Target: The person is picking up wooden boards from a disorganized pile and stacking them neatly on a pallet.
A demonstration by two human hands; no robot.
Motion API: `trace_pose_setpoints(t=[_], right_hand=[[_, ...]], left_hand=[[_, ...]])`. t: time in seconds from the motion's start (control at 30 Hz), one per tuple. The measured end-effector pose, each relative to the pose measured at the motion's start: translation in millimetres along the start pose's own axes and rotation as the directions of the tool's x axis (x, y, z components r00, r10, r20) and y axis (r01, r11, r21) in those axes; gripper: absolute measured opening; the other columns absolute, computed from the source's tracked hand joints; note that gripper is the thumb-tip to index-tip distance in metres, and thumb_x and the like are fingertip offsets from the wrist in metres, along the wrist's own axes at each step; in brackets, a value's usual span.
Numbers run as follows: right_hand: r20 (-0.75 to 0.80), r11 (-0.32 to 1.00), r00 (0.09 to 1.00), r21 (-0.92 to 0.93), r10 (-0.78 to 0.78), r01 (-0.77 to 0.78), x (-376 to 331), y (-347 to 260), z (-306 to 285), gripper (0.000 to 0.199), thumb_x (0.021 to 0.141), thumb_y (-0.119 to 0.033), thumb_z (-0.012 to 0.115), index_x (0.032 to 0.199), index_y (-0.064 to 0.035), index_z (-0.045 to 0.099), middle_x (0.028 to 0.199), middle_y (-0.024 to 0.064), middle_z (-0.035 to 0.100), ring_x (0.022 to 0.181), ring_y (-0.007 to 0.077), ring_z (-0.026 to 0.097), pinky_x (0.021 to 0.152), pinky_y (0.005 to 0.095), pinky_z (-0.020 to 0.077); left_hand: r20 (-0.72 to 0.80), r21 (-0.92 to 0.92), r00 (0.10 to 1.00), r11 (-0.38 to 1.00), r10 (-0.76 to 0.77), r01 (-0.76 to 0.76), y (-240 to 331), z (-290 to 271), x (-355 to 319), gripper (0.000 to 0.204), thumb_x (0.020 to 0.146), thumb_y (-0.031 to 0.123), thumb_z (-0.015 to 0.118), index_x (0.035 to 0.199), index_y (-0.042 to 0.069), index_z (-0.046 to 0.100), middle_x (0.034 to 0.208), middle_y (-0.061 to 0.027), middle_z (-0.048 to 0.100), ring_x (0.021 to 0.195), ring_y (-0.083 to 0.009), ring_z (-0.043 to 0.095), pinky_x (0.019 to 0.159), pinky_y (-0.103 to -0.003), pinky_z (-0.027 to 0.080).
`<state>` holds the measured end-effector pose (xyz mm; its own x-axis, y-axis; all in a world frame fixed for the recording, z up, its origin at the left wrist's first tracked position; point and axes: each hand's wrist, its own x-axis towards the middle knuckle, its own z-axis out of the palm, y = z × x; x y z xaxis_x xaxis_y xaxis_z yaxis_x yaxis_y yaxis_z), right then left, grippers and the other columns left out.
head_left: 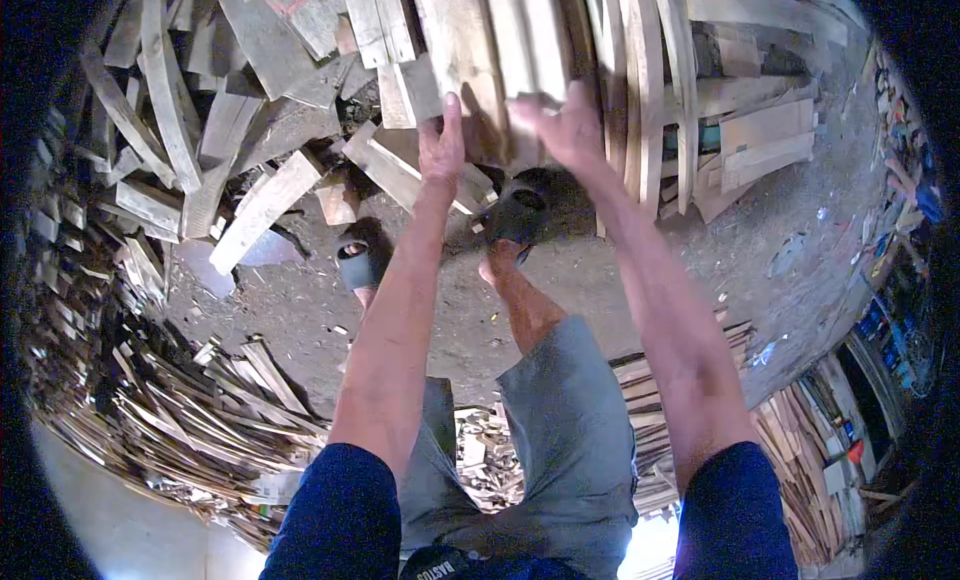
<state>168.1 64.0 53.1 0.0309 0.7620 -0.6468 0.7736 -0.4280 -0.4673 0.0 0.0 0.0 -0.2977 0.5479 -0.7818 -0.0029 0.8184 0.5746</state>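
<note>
Though fingertips hidden, both hands (441, 140) (566, 128) on board (500, 50), grip on it unclear.

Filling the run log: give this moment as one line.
left hand: against wooden plank | right hand: gripping same plank | scrap pile: left

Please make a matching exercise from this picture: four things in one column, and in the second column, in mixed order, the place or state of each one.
Things:
1. Left hand
2. Right hand
3. Dark rubber sandal
4. Heap of thin pale wood strips

Places or states:
A. On the foot that stands on the grey dirt floor
B. Raised with open fingers against the underside of a long pale wooden plank
C. Lies at the lower left, beside the person's leg
D. Fingers curled around the lower end of the neighbouring pale plank

Pairs: 1-B, 2-D, 3-A, 4-C
</note>
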Motion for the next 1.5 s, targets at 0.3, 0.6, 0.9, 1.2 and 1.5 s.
trace_pose_setpoints(t=[0.3, 0.6, 0.9, 1.2, 1.5], right_hand=[[0.311, 0.994, 0.947, 0.095, -0.082, 0.055, -14.8, -81.6, 49.9, 0.124, 0.067, -0.077, 0.06, 0.14, 0.015, 0.021, 0.137, 0.0377, 0.035, 0.131, 0.045, 0.036, 0.111, 0.041, 0.0303], [-0.377, 1.0, 0.926, -0.019, 0.014, -0.023, -11.0, -96.2, 104.0, 0.088, 0.072, -0.043, 0.076, 0.125, 0.0115, 0.033, 0.123, 0.0319, 0.042, 0.111, 0.0419, 0.051, 0.095, 0.0493, 0.044], [0.124, 0.998, 0.992, 0.058, -0.026, 0.019, -164.5, -79.1, -71.7, 0.109, 0.066, -0.065, 0.072, 0.139, 0.0054, 0.031, 0.134, 0.0294, 0.046, 0.125, 0.0374, 0.047, 0.102, 0.0434, 0.0389], [0.419, 0.874, 0.853, 0.227, 0.31, -0.429, -661.1, -97.8, -182.9, 0.075, 0.074, -0.022, 0.081, 0.134, 0.0006, 0.043, 0.119, 0.0133, 0.061, 0.104, 0.0205, 0.06, 0.09, 0.0335, 0.0497], [0.204, 0.738, 0.723, -0.001, 0.66, -0.674, -873.6, -219.2, -38.5, 0.097, 0.073, -0.034, 0.075, 0.144, 0.0002, 0.019, 0.13, 0.0345, 0.042, 0.116, 0.0482, 0.047, 0.098, 0.0484, 0.0413]], left_hand=[[0.117, -0.136, 0.929, 0.932, 0.351, -0.335, -57.4, -76.7, 51.0, 0.069, 0.09, 0.059, 0.049, 0.13, 0.003, 0.048, 0.122, -0.0114, 0.056, 0.106, -0.024, 0.055, 0.089, -0.037, 0.046], [0.139, -0.382, 0.937, 0.89, 0.32, -0.247, -65.4, -28.9, 23.3, 0.051, 0.096, 0.038, 0.049, 0.129, -0.001, 0.049, 0.1, -0.0094, 0.065, 0.091, -0.0174, 0.059, 0.08, -0.031, 0.048], [0.564, -0.29, 0.825, 0.944, 0.037, 0.156, 66.2, -119.6, -99.2, 0.076, 0.09, 0.068, 0.038, 0.14, 0.011, 0.042, 0.132, -0.0116, 0.05, 0.11, -0.0232, 0.055, 0.087, -0.04, 0.046], [0.701, -0.616, 0.685, 0.653, 0.199, 0.44, 166.2, -178.5, -292.6, 0.113, 0.072, 0.09, 0.021, 0.149, 0.007, 0.02, 0.15, -0.0168, 0.029, 0.132, -0.0354, 0.037, 0.107, -0.051, 0.031], [0.484, -0.483, 0.838, 0.721, -0.253, 0.497, 67.7, -224.7, -420.0, 0.071, 0.087, 0.057, 0.056, 0.14, 0.011, 0.042, 0.134, -0.0058, 0.05, 0.122, -0.022, 0.049, 0.101, -0.04, 0.041]])
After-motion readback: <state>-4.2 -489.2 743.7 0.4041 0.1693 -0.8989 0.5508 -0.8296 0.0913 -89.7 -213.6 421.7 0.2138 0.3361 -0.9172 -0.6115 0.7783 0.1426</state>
